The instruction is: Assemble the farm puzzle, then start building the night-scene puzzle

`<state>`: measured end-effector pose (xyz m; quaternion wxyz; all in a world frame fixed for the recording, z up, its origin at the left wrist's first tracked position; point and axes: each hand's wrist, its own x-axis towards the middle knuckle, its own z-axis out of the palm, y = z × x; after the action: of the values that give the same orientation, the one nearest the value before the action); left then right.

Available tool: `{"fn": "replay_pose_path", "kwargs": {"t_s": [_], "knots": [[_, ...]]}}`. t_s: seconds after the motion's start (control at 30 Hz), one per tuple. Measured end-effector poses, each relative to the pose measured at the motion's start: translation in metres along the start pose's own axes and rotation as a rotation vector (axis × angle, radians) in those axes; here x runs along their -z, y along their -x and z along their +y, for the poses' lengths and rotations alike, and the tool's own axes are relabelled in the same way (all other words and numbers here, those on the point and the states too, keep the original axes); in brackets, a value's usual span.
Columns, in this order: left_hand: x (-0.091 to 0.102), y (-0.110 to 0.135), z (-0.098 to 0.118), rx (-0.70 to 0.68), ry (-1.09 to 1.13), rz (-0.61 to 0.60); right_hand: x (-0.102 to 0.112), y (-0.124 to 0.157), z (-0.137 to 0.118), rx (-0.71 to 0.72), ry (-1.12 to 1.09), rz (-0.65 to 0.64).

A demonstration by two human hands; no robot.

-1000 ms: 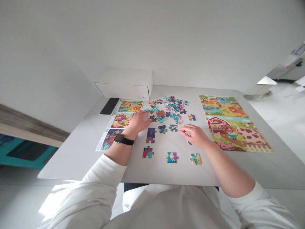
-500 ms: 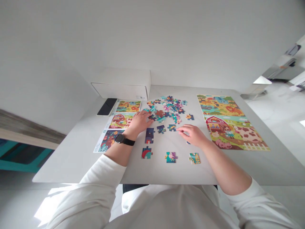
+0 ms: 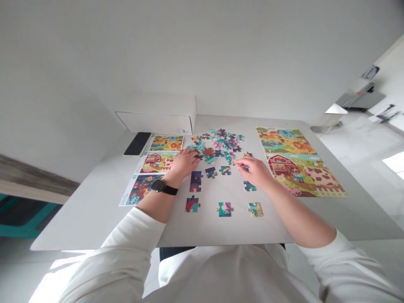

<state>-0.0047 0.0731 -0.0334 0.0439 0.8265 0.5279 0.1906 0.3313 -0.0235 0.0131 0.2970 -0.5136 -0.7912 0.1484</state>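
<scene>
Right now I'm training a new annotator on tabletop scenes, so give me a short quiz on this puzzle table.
1. True or false: the assembled puzzle lies to the right of the loose pile of pieces.
2. Which wrist wears the black watch? A: left. B: right.
3. How many separate pieces make up the nearest row, closest to the person?

Key: 1 true; 2 A; 3 three.
</scene>
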Motion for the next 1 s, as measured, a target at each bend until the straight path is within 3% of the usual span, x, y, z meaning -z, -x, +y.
{"fn": "replay_pose_path", "kwargs": {"t_s": [0.13,0.33,0.57,0.73,1.0], "knots": [[0.004,0.001,0.005,0.014,-0.011,0.009,0.009,-0.034,0.002,-0.06,0.241,-0.187],[0.003,0.003,0.001,0.011,0.041,0.046,0.007,-0.081,0.033,-0.264,0.498,-0.268],[0.002,0.004,-0.002,-0.001,0.034,0.072,0.001,-0.091,0.067,-0.355,0.548,-0.269],[0.001,0.004,-0.002,0.002,0.048,0.08,0.002,-0.097,0.081,-0.388,0.53,-0.214],[-0.001,0.003,-0.003,0.014,0.083,0.098,0.004,-0.114,0.1,-0.403,0.486,-0.234]]}}
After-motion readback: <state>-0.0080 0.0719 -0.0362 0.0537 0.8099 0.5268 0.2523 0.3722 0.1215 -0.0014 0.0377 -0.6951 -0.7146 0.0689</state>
